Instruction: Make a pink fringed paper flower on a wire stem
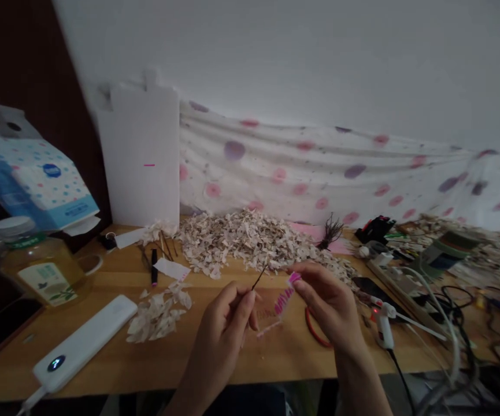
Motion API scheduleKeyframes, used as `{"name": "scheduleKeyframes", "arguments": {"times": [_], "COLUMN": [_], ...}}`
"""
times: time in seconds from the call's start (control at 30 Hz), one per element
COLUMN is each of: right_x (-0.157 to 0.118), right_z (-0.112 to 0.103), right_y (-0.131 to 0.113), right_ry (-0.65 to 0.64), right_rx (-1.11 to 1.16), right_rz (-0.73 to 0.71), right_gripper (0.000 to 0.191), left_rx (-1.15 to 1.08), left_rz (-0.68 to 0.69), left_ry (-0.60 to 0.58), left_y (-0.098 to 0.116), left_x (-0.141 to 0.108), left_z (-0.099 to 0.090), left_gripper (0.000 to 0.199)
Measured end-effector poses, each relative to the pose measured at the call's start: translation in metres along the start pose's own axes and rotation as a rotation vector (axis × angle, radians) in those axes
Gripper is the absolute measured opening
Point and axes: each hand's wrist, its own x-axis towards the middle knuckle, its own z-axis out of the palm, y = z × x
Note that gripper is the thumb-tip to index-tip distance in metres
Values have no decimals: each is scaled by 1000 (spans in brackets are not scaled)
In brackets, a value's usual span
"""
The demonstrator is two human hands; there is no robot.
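Pinched between the thumb and fingers of my left hand (226, 320) is a thin dark twig (259, 278), its tip pointing up and to the right. My right hand (328, 300) grips the upper end of a pale strip with bright pink marks (282, 301), which hangs down toward the left hand. The two hands are close but apart, above the wooden table (232, 370). Under my right hand shows a red loop (315, 330), perhaps a scissor handle, mostly hidden. A small heap of pale petal-like flakes (156, 318) lies left of my left hand.
Behind the hands spreads a large pile of pale flakes (250, 240). At left are a white power bank (87, 341), a jar of yellow liquid (45, 274) and a black marker (154, 267). A white glue gun (382, 326), cables and a power strip (399, 283) crowd the right.
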Motion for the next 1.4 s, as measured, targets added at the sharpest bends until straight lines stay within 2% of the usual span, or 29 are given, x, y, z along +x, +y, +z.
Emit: {"name": "scheduleKeyframes", "arguments": {"times": [0.07,0.17,0.27,0.37,0.47,0.57,0.7,0.93,1.17,1.4], "right_x": [0,-2,-5,-11,-18,-21,-22,-20,-21,-22], "right_z": [-2,-1,3,4,1,-2,-4,-5,-3,-1], "right_y": [-1,6,6,-5,-19,-28,-34,-37,-38,-36], "right_ry": [37,90,134,212,274,267,211,196,212,285], "right_rx": [37,95,120,61,-39,-156,-260,-298,-273,-321], "right_rz": [-15,-34,-82,-171,-296,-447,-543,-535,-520,-485], "right_gripper": [8,18,19,5,22,35,36,39,41,30], "left_rx": [7,10,96,297,480,528,515,503,438,457], "left_rz": [7,7,50,179,350,451,434,454,461,465], "left_ry": [-11,-31,-19,58,165,191,147,120,151,128], "left_y": [4,7,8,11,15,15,11,10,10,9], "left_x": [-2,-3,-3,-5,-9,-11,-15,-21,-23,-23], "left_z": [4,9,15,21,26,28,28,27,28,27], "left_gripper": [39,37,35,32,22,16,15,18,17,17]}}
